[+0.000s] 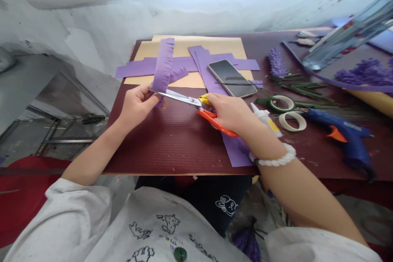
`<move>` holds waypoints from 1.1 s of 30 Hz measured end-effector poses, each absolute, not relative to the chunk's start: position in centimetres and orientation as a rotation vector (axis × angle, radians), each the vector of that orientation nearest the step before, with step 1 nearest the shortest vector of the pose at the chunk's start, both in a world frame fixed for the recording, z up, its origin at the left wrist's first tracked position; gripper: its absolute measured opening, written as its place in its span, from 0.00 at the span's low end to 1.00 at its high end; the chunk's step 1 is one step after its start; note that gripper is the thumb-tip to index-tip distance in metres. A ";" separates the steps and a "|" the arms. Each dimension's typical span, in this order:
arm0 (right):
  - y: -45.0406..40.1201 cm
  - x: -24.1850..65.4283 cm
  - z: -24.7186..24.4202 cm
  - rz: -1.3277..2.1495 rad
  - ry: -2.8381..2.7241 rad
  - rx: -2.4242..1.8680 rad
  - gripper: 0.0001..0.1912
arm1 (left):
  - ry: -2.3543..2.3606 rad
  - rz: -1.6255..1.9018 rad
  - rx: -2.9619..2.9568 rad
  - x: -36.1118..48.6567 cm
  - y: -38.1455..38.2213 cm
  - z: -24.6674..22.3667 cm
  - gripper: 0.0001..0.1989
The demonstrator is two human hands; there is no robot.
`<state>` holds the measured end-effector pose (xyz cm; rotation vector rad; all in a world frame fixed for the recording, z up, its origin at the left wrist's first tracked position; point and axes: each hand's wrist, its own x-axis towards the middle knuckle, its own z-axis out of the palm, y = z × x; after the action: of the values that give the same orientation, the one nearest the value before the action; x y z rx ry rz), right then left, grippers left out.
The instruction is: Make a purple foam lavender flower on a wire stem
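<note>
My left hand (139,104) pinches the lower end of a purple paper strip (164,63), which stands up from my fingers with a row of short cuts along its right edge. My right hand (229,110) is closed round the handles of scissors (181,97), one handle yellow and one orange-red. The scissor blades reach left to the strip's lower end, close to my left fingertips. Behind the strip, more purple paper strips (138,67) lie across cream paper sheets (147,49). A phone (231,77) rests on some strips beyond my right hand.
On the right of the dark red table (184,143) lie a blue glue gun (344,131), tape rolls (292,121), a white glue bottle (266,119), green stems (307,90) and a purple paper flower (277,63). A clear bottle (346,37) stands behind them, near the wall.
</note>
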<state>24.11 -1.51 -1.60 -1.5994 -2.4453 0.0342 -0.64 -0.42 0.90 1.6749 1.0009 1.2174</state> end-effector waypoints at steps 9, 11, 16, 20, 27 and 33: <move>-1.5 24.1 -1.5 0.044 -2.451 -1.597 0.20 | 1.053 1.205 1.663 -0.8 -0.3 0.8 0.13; -1.5 24.1 -1.5 0.037 -2.453 -1.606 0.20 | 1.061 1.204 1.674 -0.8 -0.2 0.7 0.12; -1.5 23.8 -1.3 0.008 -2.484 -1.686 0.20 | 1.047 1.211 1.692 -0.9 -0.2 0.7 0.10; -1.5 23.6 -1.0 -0.007 -2.510 -1.750 0.21 | 1.065 1.216 1.687 -0.9 -0.2 0.7 0.09; -1.5 23.7 -1.3 -0.025 -2.497 -1.727 0.22 | 1.071 1.220 1.670 -0.9 -0.2 0.8 0.08; -0.9 24.6 -2.1 -0.062 -2.423 -1.518 0.23 | 1.014 1.260 1.610 -1.1 0.2 0.5 0.07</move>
<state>24.58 -0.86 -2.13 -1.5179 -2.4234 -0.0620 -1.06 0.17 0.55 1.6098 1.0139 1.2595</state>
